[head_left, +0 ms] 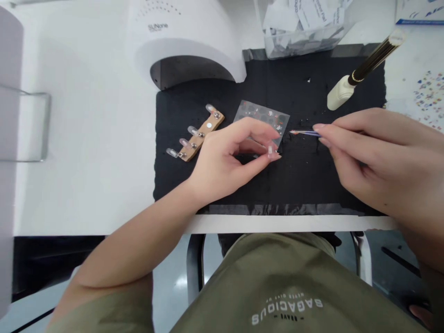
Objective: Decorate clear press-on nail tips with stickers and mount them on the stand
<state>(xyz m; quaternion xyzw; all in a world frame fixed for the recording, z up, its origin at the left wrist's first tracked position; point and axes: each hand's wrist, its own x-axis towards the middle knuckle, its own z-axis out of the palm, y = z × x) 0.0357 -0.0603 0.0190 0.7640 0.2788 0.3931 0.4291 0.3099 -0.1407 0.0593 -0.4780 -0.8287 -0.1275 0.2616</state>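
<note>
My left hand pinches a small clear false nail between thumb and fingers. It is above a sheet of small stickers and hides part of that sheet. To the right, my right hand is closed round purple tweezers. A tiny reddish piece sits at their tips, a short way from the false nail and apart from it. Left of my left hand, a wooden nail stand carries several clear false nails on metal knobs.
A white nail lamp stands at the back left of the black mat. Behind the mat is a clear bin of alcohol pads. A cream bottle with a dark handle stands at the right, near scattered coloured bits.
</note>
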